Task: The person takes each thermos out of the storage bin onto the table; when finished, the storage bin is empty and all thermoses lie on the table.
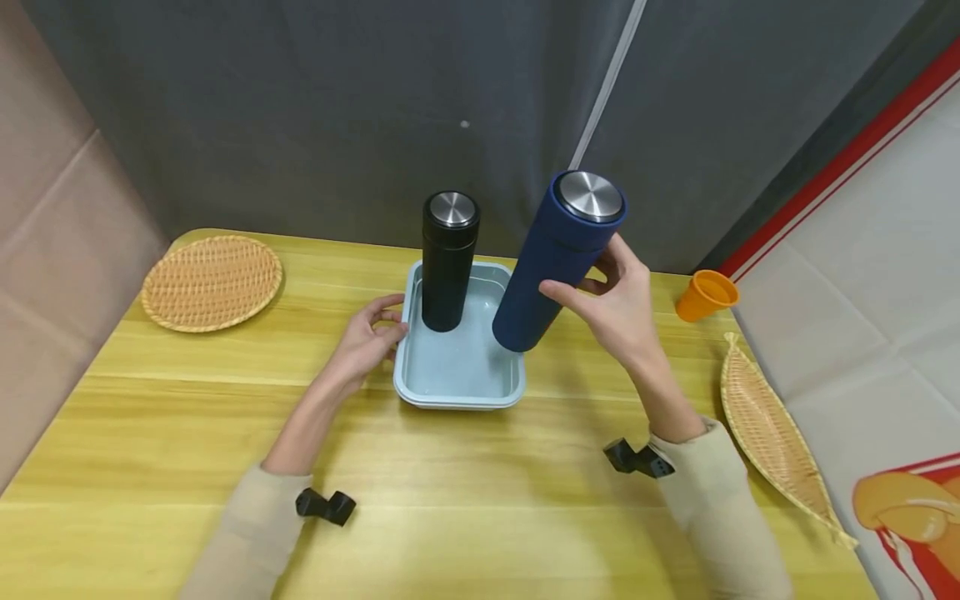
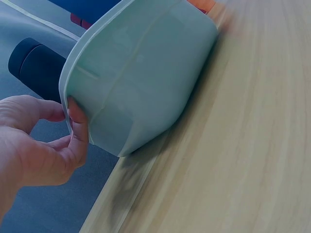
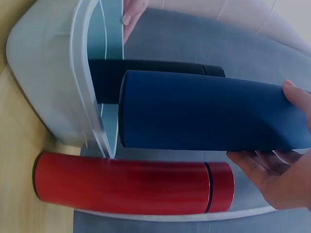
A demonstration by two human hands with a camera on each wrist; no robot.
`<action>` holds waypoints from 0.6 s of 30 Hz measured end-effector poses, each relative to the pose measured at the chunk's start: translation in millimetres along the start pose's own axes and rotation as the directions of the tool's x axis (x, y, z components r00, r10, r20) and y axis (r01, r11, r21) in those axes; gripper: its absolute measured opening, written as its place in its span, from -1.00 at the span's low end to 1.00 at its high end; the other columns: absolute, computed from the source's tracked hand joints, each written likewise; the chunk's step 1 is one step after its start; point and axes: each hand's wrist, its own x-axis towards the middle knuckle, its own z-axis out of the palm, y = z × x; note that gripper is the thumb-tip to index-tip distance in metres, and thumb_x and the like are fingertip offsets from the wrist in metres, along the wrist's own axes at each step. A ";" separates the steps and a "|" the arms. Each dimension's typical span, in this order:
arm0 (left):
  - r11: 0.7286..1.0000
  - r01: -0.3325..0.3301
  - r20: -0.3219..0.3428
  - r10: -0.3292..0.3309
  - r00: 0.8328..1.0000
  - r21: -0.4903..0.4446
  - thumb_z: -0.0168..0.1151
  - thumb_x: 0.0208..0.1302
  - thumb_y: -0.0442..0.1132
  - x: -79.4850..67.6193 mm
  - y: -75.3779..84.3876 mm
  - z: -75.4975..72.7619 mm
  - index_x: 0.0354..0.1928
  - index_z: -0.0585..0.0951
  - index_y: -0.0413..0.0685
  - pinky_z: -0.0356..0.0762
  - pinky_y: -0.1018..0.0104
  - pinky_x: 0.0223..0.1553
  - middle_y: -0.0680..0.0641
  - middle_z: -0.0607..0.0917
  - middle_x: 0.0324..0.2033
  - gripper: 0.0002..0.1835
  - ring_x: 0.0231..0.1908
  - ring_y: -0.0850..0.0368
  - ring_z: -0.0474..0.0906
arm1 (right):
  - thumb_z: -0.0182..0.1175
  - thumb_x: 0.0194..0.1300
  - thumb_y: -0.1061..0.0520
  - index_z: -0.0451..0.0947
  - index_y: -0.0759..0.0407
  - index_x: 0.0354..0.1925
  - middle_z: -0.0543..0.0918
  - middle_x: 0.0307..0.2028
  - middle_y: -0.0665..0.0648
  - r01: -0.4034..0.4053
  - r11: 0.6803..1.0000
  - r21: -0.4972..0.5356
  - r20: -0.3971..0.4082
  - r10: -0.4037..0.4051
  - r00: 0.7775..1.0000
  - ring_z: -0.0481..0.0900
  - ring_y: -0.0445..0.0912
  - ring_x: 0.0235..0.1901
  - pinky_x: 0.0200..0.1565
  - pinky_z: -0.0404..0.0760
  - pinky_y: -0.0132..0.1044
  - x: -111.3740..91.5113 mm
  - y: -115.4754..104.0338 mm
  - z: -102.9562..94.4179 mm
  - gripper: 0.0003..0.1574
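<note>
A pale blue plastic basin stands on the table. My left hand pinches its left rim, with fingers on both sides of the wall in the left wrist view. Inside the basin a black thermos with a steel-topped lid stands upright. My right hand grips a dark blue thermos, tilted above the basin's right side. In the right wrist view, the blue thermos's base is near the basin rim. A red thermos stands beside the basin there; the head view hides it behind the blue one.
On the left of the table lies an oval woven mat. An orange cup stands at the right back, and a leaf-shaped woven basket lies along the right edge. A grey curtain hangs behind the table.
</note>
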 end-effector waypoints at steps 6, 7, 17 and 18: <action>1.000 -0.001 -0.001 0.001 1.000 -0.011 0.07 0.38 -0.37 0.6 1.8 1.2 0.41 0.22 -0.14 0.61 0.26 -0.34 -0.23 0.39 0.05 -0.42 -0.18 -0.13 0.54 | 0.44 0.03 0.32 0.47 0.14 0.21 0.59 0.02 0.10 -0.024 0.999 -0.033 -0.032 0.023 0.999 0.57 0.00 -0.10 -0.15 0.64 -0.37 -2.1 2.3 -19.7 -0.25; 1.000 0.001 -0.001 -0.001 1.000 -0.011 0.07 0.38 -0.37 0.7 2.2 1.5 0.41 0.22 -0.14 0.61 0.25 -0.34 -0.23 0.39 0.05 -0.42 -0.18 -0.14 0.54 | 0.44 0.03 0.32 0.47 0.14 0.21 0.59 0.02 0.11 -0.030 0.999 -0.035 -0.038 0.028 0.999 0.57 0.00 -0.10 -0.15 0.63 -0.38 -2.6 3.2 -23.7 -0.25; 1.000 0.015 -0.005 -0.015 1.000 -0.017 0.08 0.38 -0.37 1.2 1.7 0.9 0.40 0.24 -0.11 0.61 0.25 -0.34 -0.21 0.39 0.03 -0.43 -0.18 -0.13 0.54 | 0.45 0.02 0.31 0.48 0.11 0.21 0.58 0.02 0.14 -0.113 0.993 -0.042 -0.111 0.107 0.988 0.56 -0.01 -0.07 -0.15 0.61 -0.44 -7.2 23.5 -54.2 -0.26; 1.000 0.017 -0.005 -0.017 1.000 -0.018 0.07 0.38 -0.37 1.1 1.4 0.7 0.41 0.23 -0.12 0.61 0.25 -0.34 -0.21 0.39 0.04 -0.43 -0.17 -0.12 0.53 | 0.45 0.02 0.30 0.49 0.10 0.20 0.58 0.01 0.13 -0.124 0.991 -0.055 -0.119 0.116 0.986 0.56 -0.02 -0.08 -0.16 0.61 -0.45 -7.4 26.4 -56.0 -0.26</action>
